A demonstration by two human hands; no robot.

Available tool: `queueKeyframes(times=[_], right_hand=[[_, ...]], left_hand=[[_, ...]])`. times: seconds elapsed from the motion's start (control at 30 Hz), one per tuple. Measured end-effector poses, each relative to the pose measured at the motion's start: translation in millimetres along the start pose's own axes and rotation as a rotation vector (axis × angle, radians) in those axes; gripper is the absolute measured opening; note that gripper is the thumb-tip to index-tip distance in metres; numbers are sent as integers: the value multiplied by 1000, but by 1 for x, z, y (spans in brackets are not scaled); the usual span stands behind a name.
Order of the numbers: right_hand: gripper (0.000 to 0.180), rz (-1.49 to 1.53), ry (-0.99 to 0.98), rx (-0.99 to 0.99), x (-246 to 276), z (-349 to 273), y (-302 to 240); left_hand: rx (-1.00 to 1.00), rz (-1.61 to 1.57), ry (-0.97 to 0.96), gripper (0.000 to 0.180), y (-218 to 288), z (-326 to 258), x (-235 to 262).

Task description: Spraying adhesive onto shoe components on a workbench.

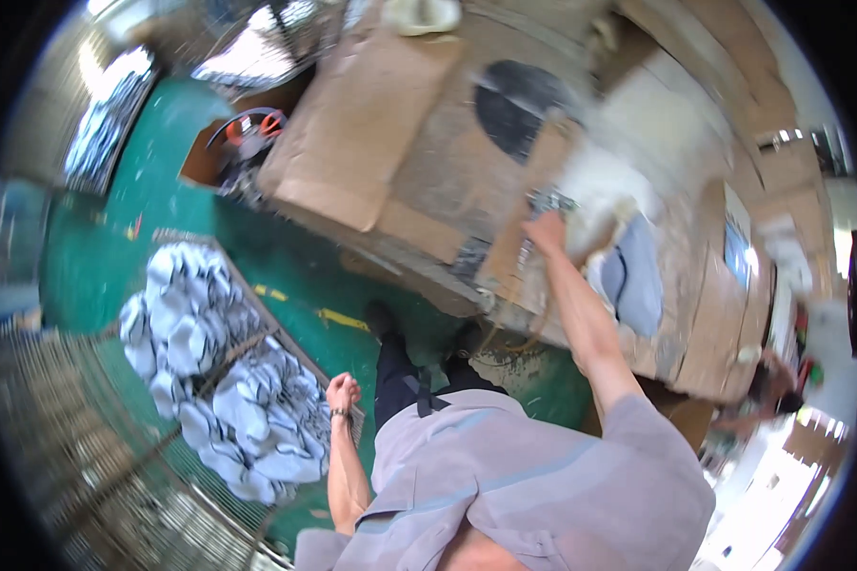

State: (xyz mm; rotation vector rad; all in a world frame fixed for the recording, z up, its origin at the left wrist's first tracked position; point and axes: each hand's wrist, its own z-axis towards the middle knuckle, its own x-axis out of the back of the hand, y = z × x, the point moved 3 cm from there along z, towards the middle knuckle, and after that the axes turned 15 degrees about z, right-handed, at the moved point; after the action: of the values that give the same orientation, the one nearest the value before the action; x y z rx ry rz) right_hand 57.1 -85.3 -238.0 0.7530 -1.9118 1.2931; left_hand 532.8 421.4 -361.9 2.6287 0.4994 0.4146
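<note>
My right hand [547, 232] reaches out over the cardboard-covered worktable [448, 162] and grips a blurred white piece of cloth [607, 200] that streaks across the table. A grey-blue folded garment [636, 276] lies just right of that hand. My left hand [342, 392] hangs at my side in a closed fist with nothing in it, close to the stacks of white and grey garments [224, 371] piled in a wire basket [200, 471] on the floor.
Green floor [286, 276] runs between the basket and the table. A brown cardboard sheet [352, 124] and a black round patch [519, 105] lie on the table. Another person [776, 390] works at the right edge. More garment piles [105, 124] lie far left.
</note>
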Motion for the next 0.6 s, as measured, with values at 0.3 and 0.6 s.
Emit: queueKeyframes(times=[0.3,0.6], right_hand=[[56,323,237,-162,91,-37,12],[31,528,210,88,115,-150,-1]], left_hand=[[217,-171,-249,27,-89,-67,-34],[-44,124,-299,13,6,-39,-96]])
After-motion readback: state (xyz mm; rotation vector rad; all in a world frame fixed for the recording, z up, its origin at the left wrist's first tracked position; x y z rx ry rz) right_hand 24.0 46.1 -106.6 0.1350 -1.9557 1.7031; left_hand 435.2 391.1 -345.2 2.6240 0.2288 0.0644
